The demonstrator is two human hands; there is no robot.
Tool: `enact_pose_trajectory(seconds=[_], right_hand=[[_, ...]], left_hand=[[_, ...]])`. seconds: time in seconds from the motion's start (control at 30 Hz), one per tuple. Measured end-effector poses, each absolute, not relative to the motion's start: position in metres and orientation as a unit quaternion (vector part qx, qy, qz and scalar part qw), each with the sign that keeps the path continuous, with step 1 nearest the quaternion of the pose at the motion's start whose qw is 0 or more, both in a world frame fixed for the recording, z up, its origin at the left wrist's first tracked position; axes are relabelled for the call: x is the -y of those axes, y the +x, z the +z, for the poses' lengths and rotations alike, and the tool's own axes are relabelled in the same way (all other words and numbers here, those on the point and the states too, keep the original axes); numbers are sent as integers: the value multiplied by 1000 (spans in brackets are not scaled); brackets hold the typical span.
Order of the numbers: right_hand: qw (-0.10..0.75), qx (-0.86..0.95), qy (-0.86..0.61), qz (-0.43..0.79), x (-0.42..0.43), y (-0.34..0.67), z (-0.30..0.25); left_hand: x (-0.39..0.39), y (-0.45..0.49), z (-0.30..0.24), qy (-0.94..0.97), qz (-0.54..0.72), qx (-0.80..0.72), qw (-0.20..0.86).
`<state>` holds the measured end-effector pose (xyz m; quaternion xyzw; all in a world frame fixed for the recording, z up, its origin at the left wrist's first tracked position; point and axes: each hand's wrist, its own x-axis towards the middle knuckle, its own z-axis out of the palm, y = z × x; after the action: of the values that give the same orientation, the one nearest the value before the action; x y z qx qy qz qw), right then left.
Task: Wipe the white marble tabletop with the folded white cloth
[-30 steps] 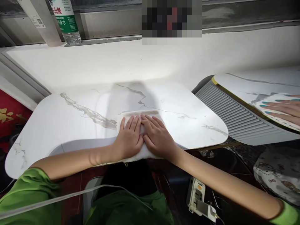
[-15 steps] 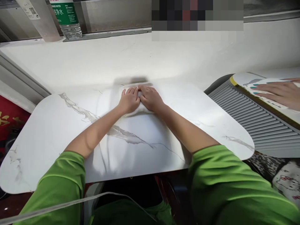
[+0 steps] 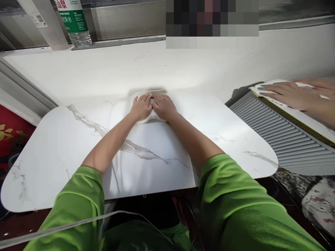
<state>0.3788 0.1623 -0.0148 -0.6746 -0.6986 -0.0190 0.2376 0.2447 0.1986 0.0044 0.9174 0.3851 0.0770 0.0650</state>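
Note:
My left hand (image 3: pixel 141 107) and my right hand (image 3: pixel 161 106) lie side by side, fingers flat, pressing a folded white cloth (image 3: pixel 148 120) against the far edge of a white marble-patterned table (image 3: pixel 65 146). Both arms stretch across the tabletop in green sleeves. Most of the cloth is hidden under my palms; only its rim shows around them.
A water bottle with a green label (image 3: pixel 74 22) stands on the white ledge (image 3: pixel 104 69) behind the table. At the right, another person's hand (image 3: pixel 290 93) with teal nails presses a cloth on a second table, above a grey ribbed panel (image 3: pixel 277 132).
My hands have pushed the cloth from the table's near edge to its far edge. The other person's hand on the right has slid leftward across its table.

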Motion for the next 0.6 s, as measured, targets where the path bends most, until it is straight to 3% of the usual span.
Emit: enact_pose_trajectory(seconds=[0.6], right_hand=[[227, 768, -598, -33, 55, 262, -8]], left_hand=[[14, 110, 12, 942, 70, -329, 11]])
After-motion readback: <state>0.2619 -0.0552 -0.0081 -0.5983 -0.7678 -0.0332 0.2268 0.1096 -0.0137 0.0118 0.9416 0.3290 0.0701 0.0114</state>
